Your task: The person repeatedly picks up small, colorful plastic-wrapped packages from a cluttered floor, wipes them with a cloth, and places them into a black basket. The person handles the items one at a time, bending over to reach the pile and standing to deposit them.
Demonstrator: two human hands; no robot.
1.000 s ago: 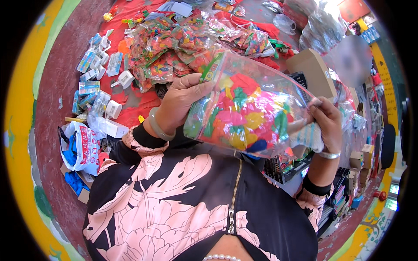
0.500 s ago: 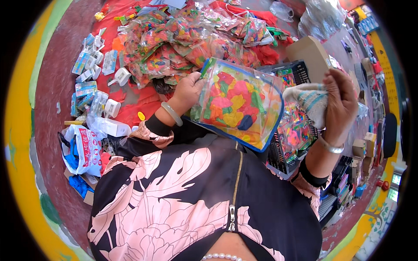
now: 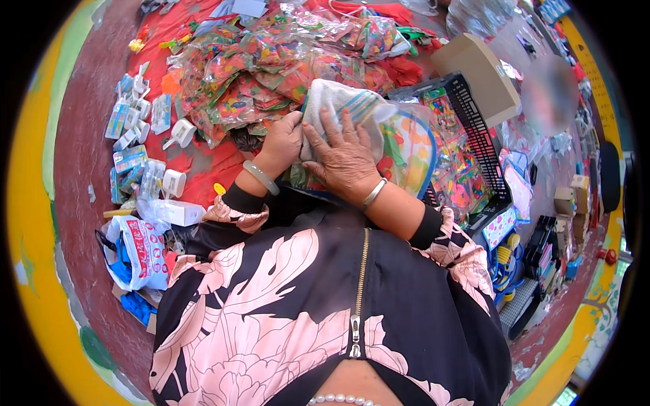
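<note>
A clear plastic bag with blue edging [image 3: 406,132] lies tilted before me, with flat colourful pieces like balloons inside. My left hand [image 3: 281,143] is closed in a pinch on its upper left edge. Over the bag's upper left part spreads a pale grey cloth with blue stripes [image 3: 338,95]. My right hand [image 3: 344,154] lies flat on that cloth, fingers spread, pressing it against the bag. Both hands are close together, and the cloth and right hand hide much of the bag's contents.
Behind the bag is a large heap of similar clear packets [image 3: 250,74] on red cloth. Right of it stand a black crate [image 3: 491,162] with colourful packets and a cardboard box [image 3: 477,74]. White plastic items [image 3: 179,134] and a printed white bag [image 3: 139,247] lie left.
My right hand has swung left with the striped cloth and laid it flat on the clear bag. The bag has tipped lower, while my left hand keeps its edge and has shifted slightly left.
</note>
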